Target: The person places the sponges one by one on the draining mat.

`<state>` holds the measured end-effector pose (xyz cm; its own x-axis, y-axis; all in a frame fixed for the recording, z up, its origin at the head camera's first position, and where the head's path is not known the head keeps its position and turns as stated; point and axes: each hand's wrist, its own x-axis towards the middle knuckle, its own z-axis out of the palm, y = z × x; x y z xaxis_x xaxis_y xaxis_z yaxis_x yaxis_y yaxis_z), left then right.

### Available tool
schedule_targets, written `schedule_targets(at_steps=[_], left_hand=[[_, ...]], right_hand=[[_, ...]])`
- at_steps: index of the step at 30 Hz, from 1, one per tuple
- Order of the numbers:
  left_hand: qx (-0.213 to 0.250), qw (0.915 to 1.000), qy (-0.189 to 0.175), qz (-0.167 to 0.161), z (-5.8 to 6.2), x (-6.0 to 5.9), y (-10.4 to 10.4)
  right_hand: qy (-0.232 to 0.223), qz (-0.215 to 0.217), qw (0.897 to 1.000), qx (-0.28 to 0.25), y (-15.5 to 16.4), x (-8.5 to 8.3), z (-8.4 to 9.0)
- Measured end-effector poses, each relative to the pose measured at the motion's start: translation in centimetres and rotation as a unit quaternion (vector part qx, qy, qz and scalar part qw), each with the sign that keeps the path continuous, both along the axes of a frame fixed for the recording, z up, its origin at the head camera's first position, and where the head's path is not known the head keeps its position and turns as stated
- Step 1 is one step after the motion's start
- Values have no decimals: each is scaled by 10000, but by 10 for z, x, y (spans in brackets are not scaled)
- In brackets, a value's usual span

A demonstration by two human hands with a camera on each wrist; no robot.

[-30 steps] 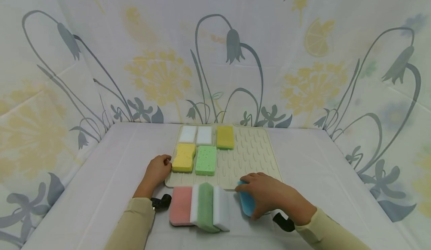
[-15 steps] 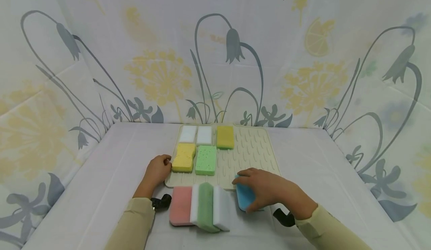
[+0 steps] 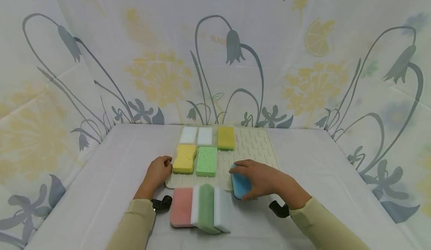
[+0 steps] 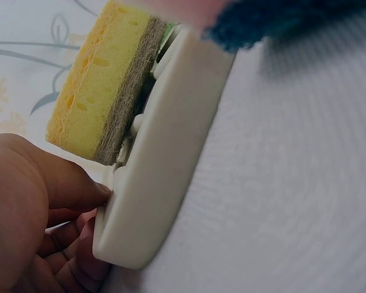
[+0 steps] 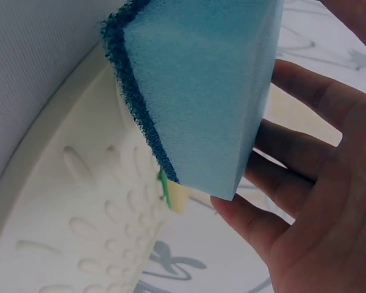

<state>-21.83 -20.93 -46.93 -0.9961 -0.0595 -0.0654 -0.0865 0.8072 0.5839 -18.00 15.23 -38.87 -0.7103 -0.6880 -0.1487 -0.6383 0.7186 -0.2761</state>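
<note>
A blue sponge (image 3: 241,184) with a dark blue scouring layer is held in my right hand (image 3: 260,179), over the front edge of a cream drying mat (image 3: 247,156). In the right wrist view the fingers (image 5: 293,146) lie along the sponge's pale side, and the scouring layer faces the mat. My left hand (image 3: 158,171) grips the mat's left rim, thumb on top and fingers curled at its side, as the left wrist view shows. Right beside that thumb sits a yellow sponge (image 4: 94,79) with a grey-brown scouring layer, also on the mat.
On the mat lie two white sponges (image 3: 188,135), an olive-yellow sponge (image 3: 225,137) and a light green sponge (image 3: 207,161). In front of it a pink sponge (image 3: 182,207), a green sponge (image 3: 206,209) and white ones (image 3: 221,209) stand in a row. A patterned cloth (image 3: 215,55) hangs behind.
My right hand has carried the blue sponge forward and a little left, from in front of the mat to over its front edge. The left hand stays at the mat's rim.
</note>
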Motion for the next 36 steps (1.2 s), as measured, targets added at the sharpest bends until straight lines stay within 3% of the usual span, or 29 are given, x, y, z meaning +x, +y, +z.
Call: schedule_targets(at_steps=[24,36], left_hand=[[22,9999,7,97,5,3,3],[35,9999,34,93,4,2,3]], right_hand=[[233,-3,9995,-213,-19,-44,-14],[104,-218,9995,-190,-29,-65,-26]])
